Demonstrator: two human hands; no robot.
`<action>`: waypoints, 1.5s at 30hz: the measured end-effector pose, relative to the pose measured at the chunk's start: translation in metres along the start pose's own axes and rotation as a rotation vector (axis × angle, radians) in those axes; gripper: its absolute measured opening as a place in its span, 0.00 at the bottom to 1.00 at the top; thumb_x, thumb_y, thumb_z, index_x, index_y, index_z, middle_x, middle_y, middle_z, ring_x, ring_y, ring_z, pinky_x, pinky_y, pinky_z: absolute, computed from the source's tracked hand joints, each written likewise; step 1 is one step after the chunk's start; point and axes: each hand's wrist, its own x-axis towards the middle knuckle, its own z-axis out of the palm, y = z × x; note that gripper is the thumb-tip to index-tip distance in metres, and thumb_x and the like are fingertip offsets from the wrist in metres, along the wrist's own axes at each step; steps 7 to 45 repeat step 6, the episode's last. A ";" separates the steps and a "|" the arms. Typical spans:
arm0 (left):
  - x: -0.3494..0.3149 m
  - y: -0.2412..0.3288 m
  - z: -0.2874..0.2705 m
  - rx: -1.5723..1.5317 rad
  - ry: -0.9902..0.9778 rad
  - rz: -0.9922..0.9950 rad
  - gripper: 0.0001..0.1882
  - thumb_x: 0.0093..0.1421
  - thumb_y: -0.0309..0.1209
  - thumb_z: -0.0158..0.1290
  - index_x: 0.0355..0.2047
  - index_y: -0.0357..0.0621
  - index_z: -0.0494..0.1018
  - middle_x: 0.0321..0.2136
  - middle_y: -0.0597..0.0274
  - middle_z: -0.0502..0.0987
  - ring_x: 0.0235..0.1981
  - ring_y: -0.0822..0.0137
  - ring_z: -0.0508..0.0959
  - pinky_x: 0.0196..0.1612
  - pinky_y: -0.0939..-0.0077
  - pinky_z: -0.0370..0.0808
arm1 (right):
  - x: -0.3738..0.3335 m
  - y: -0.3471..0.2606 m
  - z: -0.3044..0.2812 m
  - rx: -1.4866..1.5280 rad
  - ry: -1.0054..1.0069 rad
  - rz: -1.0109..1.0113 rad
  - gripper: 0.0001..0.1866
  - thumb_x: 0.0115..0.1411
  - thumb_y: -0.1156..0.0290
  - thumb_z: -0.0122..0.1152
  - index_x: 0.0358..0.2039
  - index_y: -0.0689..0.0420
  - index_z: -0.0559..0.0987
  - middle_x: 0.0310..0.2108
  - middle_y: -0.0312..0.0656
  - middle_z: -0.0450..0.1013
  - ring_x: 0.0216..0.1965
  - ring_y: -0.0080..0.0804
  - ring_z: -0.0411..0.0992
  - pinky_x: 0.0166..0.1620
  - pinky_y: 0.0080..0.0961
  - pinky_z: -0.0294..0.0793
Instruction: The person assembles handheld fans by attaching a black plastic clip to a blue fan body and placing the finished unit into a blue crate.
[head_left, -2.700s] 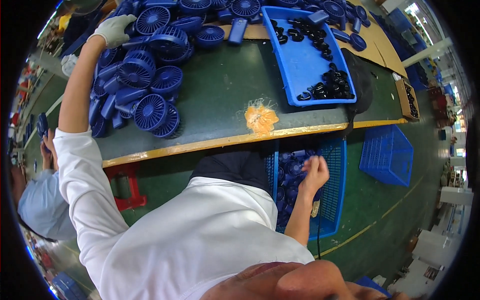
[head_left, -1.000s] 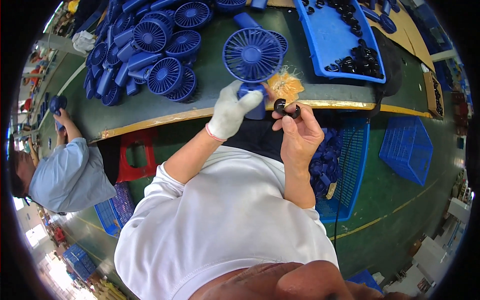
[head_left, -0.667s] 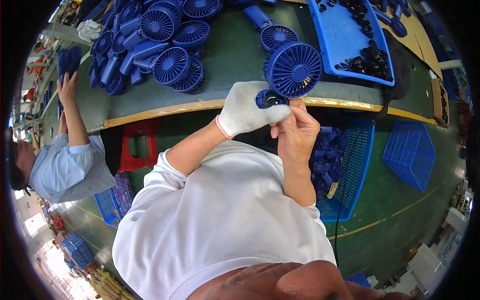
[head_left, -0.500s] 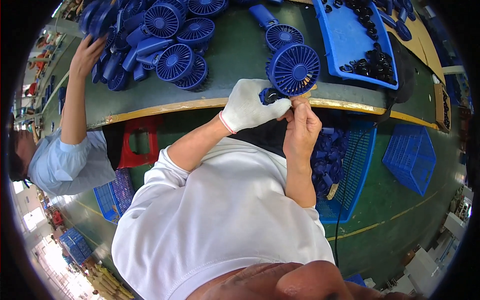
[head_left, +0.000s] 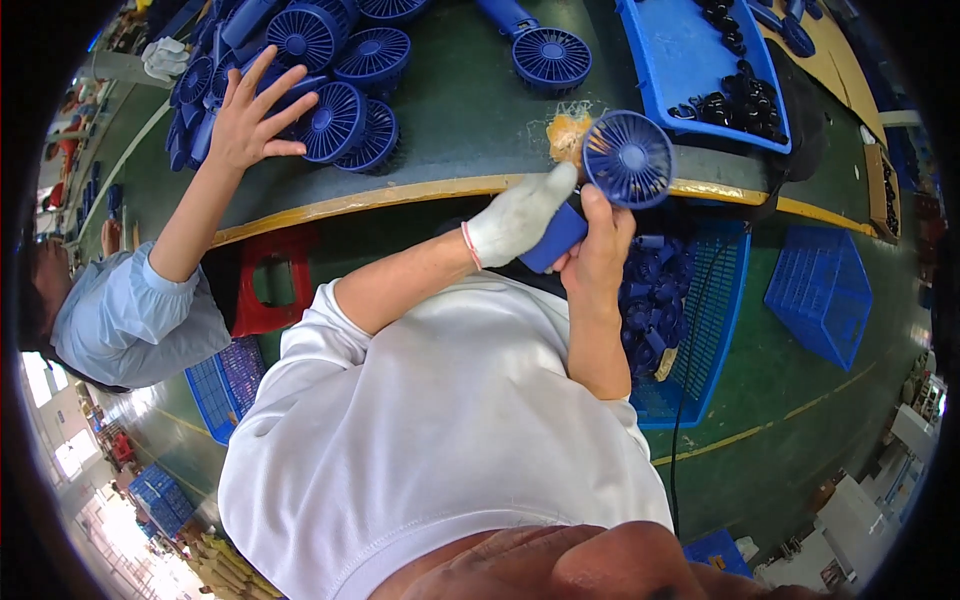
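A blue handheld fan [head_left: 630,160] is held over the table's front edge, its round grille up and to the right, its handle slanting down to the left. My right hand [head_left: 598,235], bare, grips the fan at the neck, with the thumb just below the grille. In a white glove, my left hand [head_left: 525,215] is closed against the handle; its fingertips are partly hidden. Beyond my hands another blue fan [head_left: 552,60] lies on the green table [head_left: 460,120]. A yellowish lump [head_left: 568,137] sits on the tabletop beside the grille.
At the left, a co-worker's spread hand [head_left: 245,125] is over a pile of blue fans [head_left: 335,120]. A blue tray [head_left: 655,75] with small black parts stands at the right. Below the edge are a crate [head_left: 715,330] of blue parts, a black cable [head_left: 677,455] and a red stool [head_left: 262,315].
The fan has turned in my hands and moved slightly right, bringing its handle into view. My left hand has shifted along it. The co-worker's hand has let go of fans and moved right, fingers spread.
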 end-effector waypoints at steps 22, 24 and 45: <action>0.012 -0.010 0.015 0.424 -0.159 0.156 0.25 0.70 0.47 0.27 0.53 0.43 0.63 0.41 0.40 0.78 0.44 0.60 0.80 0.56 0.64 0.69 | -0.007 0.017 -0.045 -0.227 0.026 -0.455 0.26 0.53 0.69 0.64 0.52 0.64 0.72 0.39 0.48 0.76 0.27 0.30 0.77 0.19 0.18 0.75; 0.012 -0.010 0.015 0.424 -0.159 0.156 0.25 0.70 0.47 0.27 0.53 0.43 0.63 0.41 0.40 0.78 0.44 0.60 0.80 0.56 0.64 0.69 | -0.007 0.017 -0.045 -0.227 0.026 -0.455 0.26 0.53 0.69 0.64 0.52 0.64 0.72 0.39 0.48 0.76 0.27 0.30 0.77 0.19 0.18 0.75; 0.012 -0.010 0.015 0.424 -0.159 0.156 0.25 0.70 0.47 0.27 0.53 0.43 0.63 0.41 0.40 0.78 0.44 0.60 0.80 0.56 0.64 0.69 | -0.007 0.017 -0.045 -0.227 0.026 -0.455 0.26 0.53 0.69 0.64 0.52 0.64 0.72 0.39 0.48 0.76 0.27 0.30 0.77 0.19 0.18 0.75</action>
